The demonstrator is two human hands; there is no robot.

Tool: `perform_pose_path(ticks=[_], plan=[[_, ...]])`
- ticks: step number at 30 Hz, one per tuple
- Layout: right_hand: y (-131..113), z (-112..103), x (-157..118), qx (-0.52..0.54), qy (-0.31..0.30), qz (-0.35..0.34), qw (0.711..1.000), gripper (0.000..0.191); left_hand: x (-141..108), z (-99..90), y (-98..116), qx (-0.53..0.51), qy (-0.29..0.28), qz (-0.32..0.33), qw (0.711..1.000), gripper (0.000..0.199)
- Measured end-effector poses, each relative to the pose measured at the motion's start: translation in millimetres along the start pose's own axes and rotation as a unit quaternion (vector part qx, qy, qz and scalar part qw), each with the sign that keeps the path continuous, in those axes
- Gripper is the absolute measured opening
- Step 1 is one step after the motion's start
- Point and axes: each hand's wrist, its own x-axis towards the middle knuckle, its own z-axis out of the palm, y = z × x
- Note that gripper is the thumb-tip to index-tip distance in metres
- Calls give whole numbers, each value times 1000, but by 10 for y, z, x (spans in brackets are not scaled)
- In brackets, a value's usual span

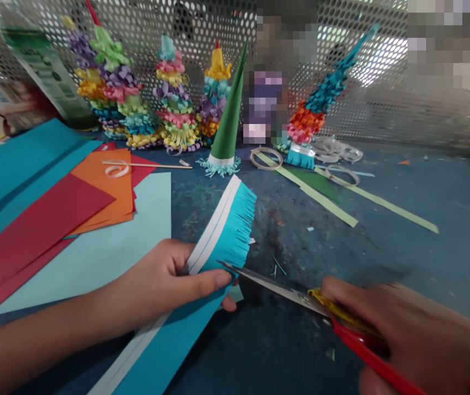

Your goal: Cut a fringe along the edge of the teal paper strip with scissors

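A long blue paper strip (202, 307) slants across the front, with a white band along its left edge and a cut fringe at its upper right. My left hand (185, 277) grips it midway, thumb on top and fingers underneath. My right hand (416, 329) is closed around the red and yellow handles of a pair of scissors (276, 288). The blades lie at the strip's right edge, just below the fringe and close to my left thumb. Beyond the strip stands a green paper cone (230, 123) with a pale blue fringe at its base.
Red sheets (41, 236), orange sheets (111, 192) and a pale blue sheet (148, 236) lie at left. Several colourful fringed cones (175, 104) line the perforated metal panel (202, 22). Tape rolls (267, 158) and light green strips (395, 208) lie back right. A thin stick (156, 165) rests on the papers.
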Motion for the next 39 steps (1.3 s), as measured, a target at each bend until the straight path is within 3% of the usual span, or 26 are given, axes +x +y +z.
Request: perform_pose_path(ticks=[4, 8, 13, 18, 21, 24, 28, 33, 39], plan=[[101, 12, -16, 5, -67, 43, 997, 35, -21, 48, 17, -45, 19, -26, 998, 23], [85, 55, 12, -14, -33, 11, 999, 48, -22, 49, 17, -57, 24, -18, 998, 23], [66, 104, 10, -13, -46, -6, 999, 21, -10, 5, -8, -15, 11, -14, 1000, 25], [46, 111, 36, 10, -45, -11, 999, 20, -1, -1, -14, -16, 8, -12, 1000, 24], [-67, 58, 103, 66, -89, 11, 994, 9, 3, 11, -11, -22, 14, -21, 999, 24], [-216, -20, 198, 107, -138, 28, 984, 17, -2, 28, -4, -36, 20, -35, 999, 22], [-323, -86, 288, 121, -178, 54, 975, 14, -10, 42, 9, -71, 32, -40, 996, 20], [-298, -86, 277, 118, -146, 21, 982, 14, -7, 16, 18, -67, 32, -51, 996, 24], [-228, -72, 213, 81, -124, 64, 987, 6, -3, -37, 7, -11, 0, -37, 999, 35]])
